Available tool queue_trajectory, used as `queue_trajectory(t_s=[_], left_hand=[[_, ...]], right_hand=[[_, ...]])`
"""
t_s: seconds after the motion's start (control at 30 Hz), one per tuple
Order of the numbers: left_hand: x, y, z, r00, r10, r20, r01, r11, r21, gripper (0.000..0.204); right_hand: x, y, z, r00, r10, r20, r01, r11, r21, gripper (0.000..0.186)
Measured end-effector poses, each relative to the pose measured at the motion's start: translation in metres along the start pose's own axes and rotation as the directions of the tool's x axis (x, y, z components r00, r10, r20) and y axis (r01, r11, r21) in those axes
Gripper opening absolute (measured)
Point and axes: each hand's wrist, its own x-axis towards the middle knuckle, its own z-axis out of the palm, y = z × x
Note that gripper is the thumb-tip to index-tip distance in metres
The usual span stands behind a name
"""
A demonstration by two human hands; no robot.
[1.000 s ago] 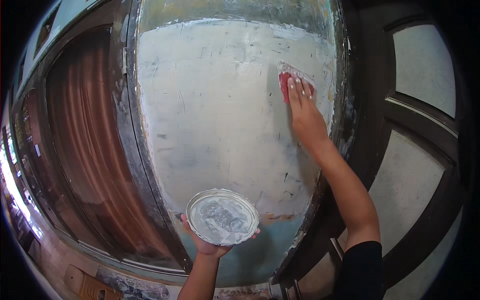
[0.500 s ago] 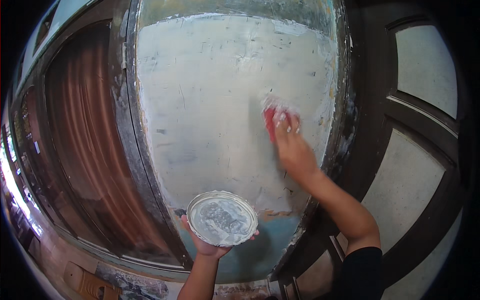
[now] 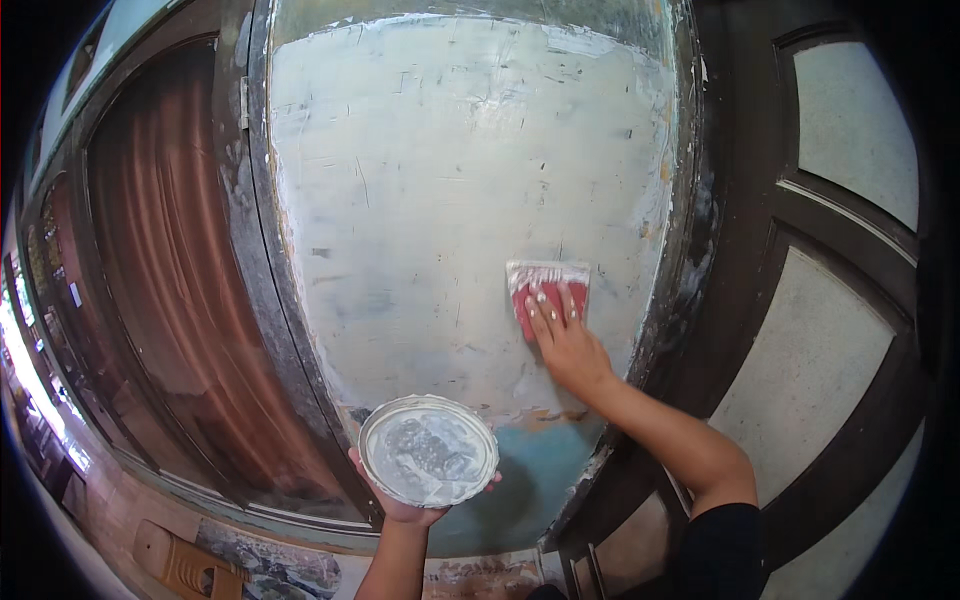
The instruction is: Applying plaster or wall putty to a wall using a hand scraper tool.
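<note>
At the whitened wall panel (image 3: pixel 430 220), right of centre: right hand (image 3: pixel 574 352) grasping a red spreader (image 3: pixel 553 281), white-smeared edge uppermost. Below and to its left, left hand (image 3: pixel 405 512) cradling a shallow round dish (image 3: pixel 428 400) from beneath, grey-white paste (image 3: pixel 425 450) spread inside.

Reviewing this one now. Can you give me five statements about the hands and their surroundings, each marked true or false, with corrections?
1. The left hand supports a round dish from below. True.
2. The right hand is lower in the picture than the left. False: it is higher, holding a red spreader.
3. Blue-green paint shows below the pale coating. True.
4. The curtain at the left is bright green. False: it is reddish brown.
5. The dish holds pale paste. True.
</note>
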Motion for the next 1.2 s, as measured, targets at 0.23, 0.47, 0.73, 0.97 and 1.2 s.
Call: queue_trajectory(t_s=[0.23, 0.47, 0.73, 0.97, 1.2], left_hand=[[-0.024, 0.009, -0.024, 0.995, -0.013, 0.1, 0.005, 0.997, 0.074, 0.119], [-0.047, -0.005, -0.061, 0.99, -0.067, -0.125, 0.081, 0.991, 0.11, 0.113], [-0.055, -0.013, -0.041, 0.972, -0.236, 0.017, 0.237, 0.971, -0.038, 0.117], [-0.056, -0.005, -0.042, 0.999, 0.043, -0.018, -0.037, 0.965, 0.259, 0.12], [-0.054, -0.013, -0.055, 0.996, 0.079, 0.039, -0.087, 0.945, 0.316, 0.118]], right_hand=[[-0.057, -0.052, -0.08, 0.919, 0.393, -0.011, -0.26, 0.628, 0.733, 0.046], [-0.101, -0.07, -0.117, 0.619, 0.304, 0.724, -0.381, -0.69, 0.615, 0.03], [-0.102, -0.085, -0.139, 0.681, 0.509, 0.526, -0.303, -0.459, 0.836, 0.029], [-0.081, -0.074, -0.162, 0.666, 0.486, 0.566, -0.385, -0.427, 0.818, 0.033], [-0.058, -0.042, -0.147, 0.769, 0.193, 0.609, -0.558, -0.26, 0.788, 0.024]])
